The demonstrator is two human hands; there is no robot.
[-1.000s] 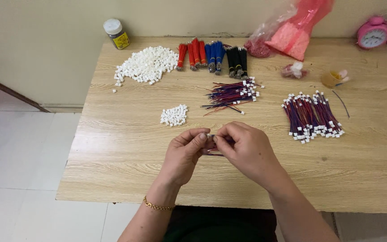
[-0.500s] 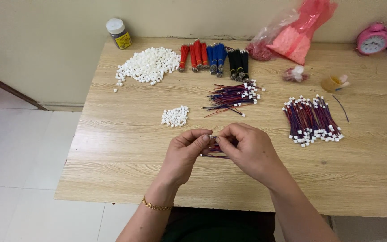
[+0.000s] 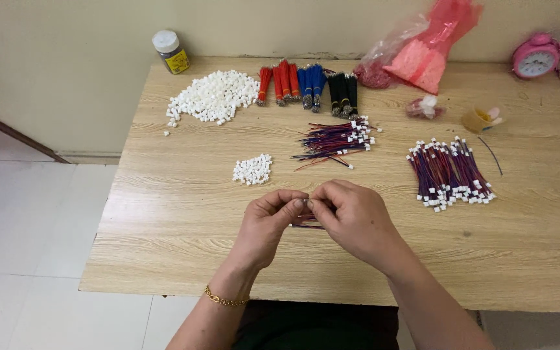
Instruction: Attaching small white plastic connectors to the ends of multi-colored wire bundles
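Between the fingertips of both hands, over the near middle of the tabletop (image 3: pixel 163 259), sits a short bundle of thin red and blue wires (image 3: pixel 306 223). The left hand (image 3: pixel 268 227) has its fingers curled in, thumb and forefinger pinched on the wire's end; the right hand (image 3: pixel 356 220) meets it from the other side, its fingers closed down on the same piece, so the two hands touch at the tips. Whether a white piece sits at the pinch I cannot tell, as the fingers hide it. A gold bracelet (image 3: pixel 225 299) circles the left wrist.

Just beyond the hands lies a small heap of white connectors (image 3: pixel 253 170), and to its right a loose bunch of wires with white ends (image 3: pixel 337 139). Farther right, well apart, rests a bigger sheaf of finished wires (image 3: pixel 450 174), with one stray wire (image 3: pixel 491 155) beside it. Along the far edge are a large pile of white connectors (image 3: pixel 214 96), then red bundles (image 3: pixel 279 83), blue bundles (image 3: pixel 310 83) and black bundles (image 3: pixel 343 91) side by side. A small jar (image 3: pixel 170 52) stands at the far left corner, a pink plastic bag (image 3: pixel 426 45) lies at the back, and a pink alarm clock (image 3: pixel 536 58) stands at the far right.
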